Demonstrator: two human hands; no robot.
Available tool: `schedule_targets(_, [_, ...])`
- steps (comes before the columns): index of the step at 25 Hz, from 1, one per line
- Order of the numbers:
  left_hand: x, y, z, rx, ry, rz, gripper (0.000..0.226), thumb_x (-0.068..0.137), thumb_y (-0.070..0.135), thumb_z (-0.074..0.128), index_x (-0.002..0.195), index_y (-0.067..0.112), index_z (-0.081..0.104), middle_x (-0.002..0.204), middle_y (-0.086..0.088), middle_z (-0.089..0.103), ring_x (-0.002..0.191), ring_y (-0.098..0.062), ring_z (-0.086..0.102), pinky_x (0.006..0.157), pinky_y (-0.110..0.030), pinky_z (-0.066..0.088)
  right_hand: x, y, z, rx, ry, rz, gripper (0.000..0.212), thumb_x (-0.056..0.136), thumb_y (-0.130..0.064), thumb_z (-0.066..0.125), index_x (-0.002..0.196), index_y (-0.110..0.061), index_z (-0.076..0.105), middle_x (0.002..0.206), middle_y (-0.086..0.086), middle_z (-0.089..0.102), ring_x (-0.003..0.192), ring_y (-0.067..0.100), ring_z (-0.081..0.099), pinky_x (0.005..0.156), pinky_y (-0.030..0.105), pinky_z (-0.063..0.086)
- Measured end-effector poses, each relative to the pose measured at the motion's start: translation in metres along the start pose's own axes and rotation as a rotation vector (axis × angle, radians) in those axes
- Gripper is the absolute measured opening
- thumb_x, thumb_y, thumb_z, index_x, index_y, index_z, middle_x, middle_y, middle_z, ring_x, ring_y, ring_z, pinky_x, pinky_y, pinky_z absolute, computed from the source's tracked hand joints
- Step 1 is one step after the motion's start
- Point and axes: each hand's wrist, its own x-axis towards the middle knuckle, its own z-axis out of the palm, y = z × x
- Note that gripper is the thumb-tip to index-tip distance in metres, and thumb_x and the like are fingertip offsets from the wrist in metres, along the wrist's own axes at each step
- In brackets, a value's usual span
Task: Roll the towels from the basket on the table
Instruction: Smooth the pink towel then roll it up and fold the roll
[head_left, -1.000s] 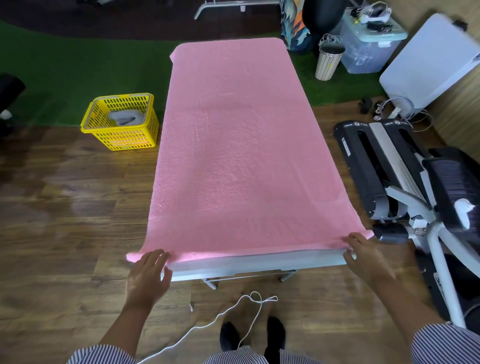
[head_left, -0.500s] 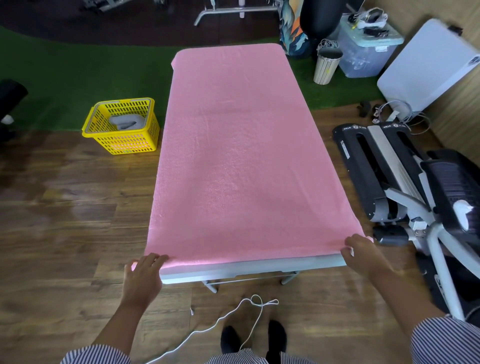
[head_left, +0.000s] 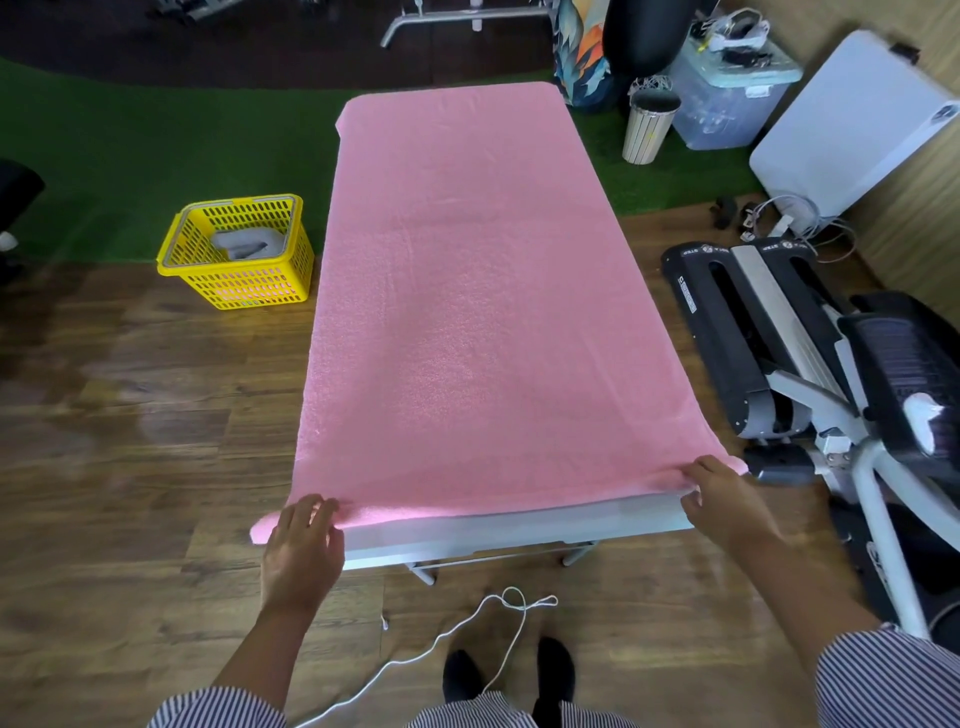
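Near edge of table (head_left: 514, 538): both hands hold the pink towel (head_left: 467, 322) at its near corners. Left hand (head_left: 301, 551) at the near-left corner, fingers laid over the towel edge; can't tell if the thumb pinches underneath. That corner hangs just off the table's left side. Right hand (head_left: 727, 506) at the near-right corner, fingers curled onto the edge, thumb below on the table's front face, pinching the towel. The corner sticks out just past the hand on the right.

Towel lies flat and spread, covering the tabletop from near edge to far edge; only the white front rim of the table shows.

White cord (head_left: 467, 629) loops on the wood floor between table and feet.

Left of the table, on the floor at the wood/green mat line: yellow basket (head_left: 244, 280) with a grey towel (head_left: 244, 243) inside, just beside the table's left edge.

Right of the table: black exercise machine (head_left: 779, 338). Past the far-right corner: a slatted bin (head_left: 649, 127) and a clear storage box (head_left: 727, 98)
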Motion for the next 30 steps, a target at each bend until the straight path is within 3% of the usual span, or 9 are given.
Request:
schedule_targets(2, [-0.001,0.000,0.000,0.000,-0.010,0.013,0.032,0.074,0.012,0.044,0.094,0.008,0.069,0.096,-0.014,0.064,0.086,-0.035,0.060,0.062,-0.044,0.055,0.005,0.007,0.006,-0.005,-0.057,0.028,0.026,0.067,0.005,0.061,0.090,-0.008,0.066,0.098,0.006,0.059,0.086,0.027,0.058,0.063,0.034,0.052])
schedule_targets(4, [-0.001,-0.003,0.001,-0.010,-0.020,0.018,0.029,0.072,-0.004,0.059,0.098,0.005,0.068,0.099,-0.017,0.065,0.091,-0.037,0.062,0.069,-0.048,0.056,0.008,0.017,0.019,-0.057,-0.088,-0.040,0.029,0.068,0.004,0.061,0.094,-0.005,0.068,0.102,0.006,0.060,0.093,0.024,0.057,0.067,0.036,0.055])
schedule_targets(6, [-0.001,-0.006,0.004,-0.037,-0.038,0.002,0.047,0.060,-0.024,0.067,0.098,0.002,0.069,0.100,-0.018,0.066,0.093,-0.039,0.063,0.073,-0.052,0.056,0.008,0.022,0.030,-0.085,-0.072,-0.048,0.033,0.051,0.013,0.072,0.081,0.001,0.071,0.087,0.010,0.064,0.082,0.028,0.062,0.053,0.038,0.056])
schedule_targets(8, [0.000,-0.008,0.004,-0.047,-0.057,-0.020,0.060,0.049,-0.032,0.062,0.099,0.002,0.069,0.099,-0.016,0.067,0.092,-0.039,0.064,0.074,-0.052,0.055,0.004,0.016,0.022,-0.044,-0.068,-0.026,0.028,0.051,0.015,0.072,0.075,0.003,0.067,0.082,0.014,0.063,0.076,0.032,0.062,0.051,0.042,0.055])
schedule_targets(14, [-0.005,-0.020,-0.002,0.099,-0.161,0.086,0.071,0.037,-0.025,0.066,0.099,0.011,0.064,0.084,-0.010,0.063,0.071,-0.035,0.063,0.055,-0.048,0.049,0.002,0.009,0.002,0.012,0.071,-0.050,0.021,0.058,0.007,0.069,0.055,-0.005,0.051,0.051,0.011,0.048,0.040,0.029,0.046,0.040,0.035,0.041])
schedule_targets(19, [0.004,-0.006,-0.001,0.093,-0.031,-0.041,0.049,0.063,-0.020,0.056,0.101,0.010,0.064,0.099,-0.011,0.064,0.083,-0.031,0.064,0.068,-0.049,0.048,0.010,0.005,0.004,-0.036,0.193,-0.069,0.036,0.047,0.019,0.067,0.077,0.002,0.059,0.077,0.016,0.057,0.062,0.032,0.053,0.052,0.040,0.048])
schedule_targets(23, [0.006,0.003,0.004,0.010,0.026,0.071,0.042,0.070,-0.001,0.034,0.092,0.005,0.069,0.093,-0.013,0.067,0.083,-0.033,0.065,0.069,-0.046,0.051,0.007,-0.002,0.002,0.017,0.272,-0.096,0.046,0.035,0.022,0.071,0.075,0.000,0.064,0.073,0.013,0.062,0.064,0.034,0.060,0.045,0.037,0.051])
schedule_targets(27, [0.008,0.003,0.010,-0.039,0.014,0.098,0.034,0.078,0.018,0.043,0.092,0.003,0.071,0.092,-0.011,0.070,0.085,-0.031,0.065,0.075,-0.042,0.053,0.008,-0.004,0.003,0.048,0.200,-0.065,0.041,0.036,0.016,0.074,0.073,0.000,0.065,0.072,0.013,0.063,0.069,0.036,0.062,0.049,0.039,0.054])
schedule_targets(30, [0.013,0.001,0.012,-0.028,-0.010,0.087,0.030,0.075,-0.001,0.048,0.094,0.002,0.071,0.091,-0.012,0.070,0.083,-0.033,0.066,0.077,-0.045,0.052,0.013,-0.003,0.003,-0.011,0.156,-0.071,0.034,0.040,0.016,0.075,0.064,-0.003,0.061,0.063,0.010,0.059,0.061,0.034,0.059,0.047,0.038,0.052])
